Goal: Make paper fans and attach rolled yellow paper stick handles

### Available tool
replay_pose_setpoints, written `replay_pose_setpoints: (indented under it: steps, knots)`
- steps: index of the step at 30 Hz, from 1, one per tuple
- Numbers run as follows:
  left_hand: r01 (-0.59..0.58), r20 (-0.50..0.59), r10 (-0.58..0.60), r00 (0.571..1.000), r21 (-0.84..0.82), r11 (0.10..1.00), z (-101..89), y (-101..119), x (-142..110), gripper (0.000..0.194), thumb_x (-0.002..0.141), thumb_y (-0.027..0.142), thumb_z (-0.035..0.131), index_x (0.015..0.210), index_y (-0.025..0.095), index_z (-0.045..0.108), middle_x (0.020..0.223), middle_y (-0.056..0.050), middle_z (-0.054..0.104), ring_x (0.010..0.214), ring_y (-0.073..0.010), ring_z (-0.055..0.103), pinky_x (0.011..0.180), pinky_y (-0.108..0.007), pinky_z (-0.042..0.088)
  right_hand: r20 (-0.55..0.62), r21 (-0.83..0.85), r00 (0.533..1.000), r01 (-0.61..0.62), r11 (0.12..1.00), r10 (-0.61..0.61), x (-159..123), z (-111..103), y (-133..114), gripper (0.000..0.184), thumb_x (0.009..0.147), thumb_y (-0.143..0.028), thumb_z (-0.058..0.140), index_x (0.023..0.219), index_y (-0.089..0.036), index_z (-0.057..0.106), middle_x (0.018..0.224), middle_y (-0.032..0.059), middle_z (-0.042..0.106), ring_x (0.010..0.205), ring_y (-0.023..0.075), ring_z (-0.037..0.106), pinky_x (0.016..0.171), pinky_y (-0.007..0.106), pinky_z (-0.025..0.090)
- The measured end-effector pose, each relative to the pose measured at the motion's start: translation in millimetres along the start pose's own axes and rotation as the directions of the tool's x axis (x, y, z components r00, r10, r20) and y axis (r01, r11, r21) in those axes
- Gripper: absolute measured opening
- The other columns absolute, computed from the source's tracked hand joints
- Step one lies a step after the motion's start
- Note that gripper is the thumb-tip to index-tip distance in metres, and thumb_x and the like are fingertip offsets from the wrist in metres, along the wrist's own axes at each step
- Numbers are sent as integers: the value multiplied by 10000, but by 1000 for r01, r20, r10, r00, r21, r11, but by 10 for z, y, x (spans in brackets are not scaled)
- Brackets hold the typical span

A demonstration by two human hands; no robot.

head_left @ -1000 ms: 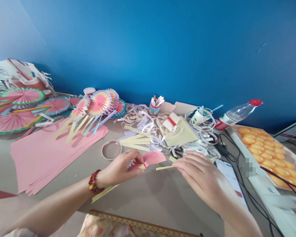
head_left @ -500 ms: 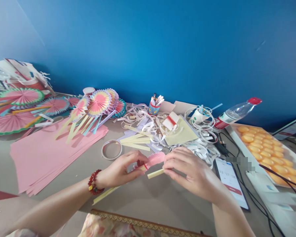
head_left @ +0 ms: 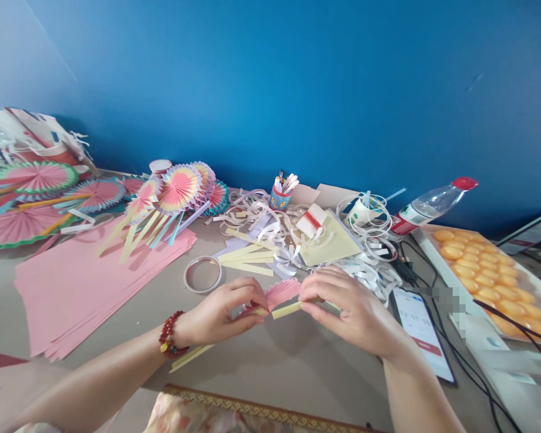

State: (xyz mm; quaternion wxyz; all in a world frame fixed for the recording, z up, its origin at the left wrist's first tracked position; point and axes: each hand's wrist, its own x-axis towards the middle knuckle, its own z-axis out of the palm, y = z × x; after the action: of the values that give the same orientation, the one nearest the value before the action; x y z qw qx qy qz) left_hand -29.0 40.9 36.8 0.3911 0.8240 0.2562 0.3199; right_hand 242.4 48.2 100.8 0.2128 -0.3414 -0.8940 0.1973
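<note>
My left hand point(head_left: 220, 313), with a red bead bracelet at the wrist, pinches the folded base of a small pink pleated paper fan point(head_left: 279, 293). My right hand point(head_left: 351, 307) grips a short yellow paper strip point(head_left: 286, 310) and holds it against the fan's lower edge. The two hands almost meet over the grey table point(head_left: 270, 361). A longer yellow strip point(head_left: 189, 357) lies on the table under my left wrist.
A stack of pink paper sheets point(head_left: 85, 282) lies left, with finished paper fans point(head_left: 180, 189) behind. A tape ring point(head_left: 202, 274), yellow strips and white paper curls point(head_left: 270, 231) sit ahead. Right: a phone point(head_left: 421, 331), cables, a plastic bottle point(head_left: 433, 207), an orange tray point(head_left: 487, 270).
My right hand has moved left with the yellow strip, from apart to touching the pink fan held by my left hand. My left hand stays put.
</note>
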Motion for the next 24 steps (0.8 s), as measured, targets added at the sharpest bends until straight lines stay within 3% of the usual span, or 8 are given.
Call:
replay_pose_setpoints:
  steps: [24]
  knots:
    - [3, 46, -2, 999, -23, 1000, 4, -9, -16, 131, 961, 228, 557, 1084, 186, 570, 992, -80, 636, 892, -170, 588, 823, -284, 473, 77, 2, 997, -31, 1000, 30, 49, 79, 107, 129, 979, -271, 572, 869, -223, 621, 826, 11, 696, 809, 172, 621, 789, 304, 398]
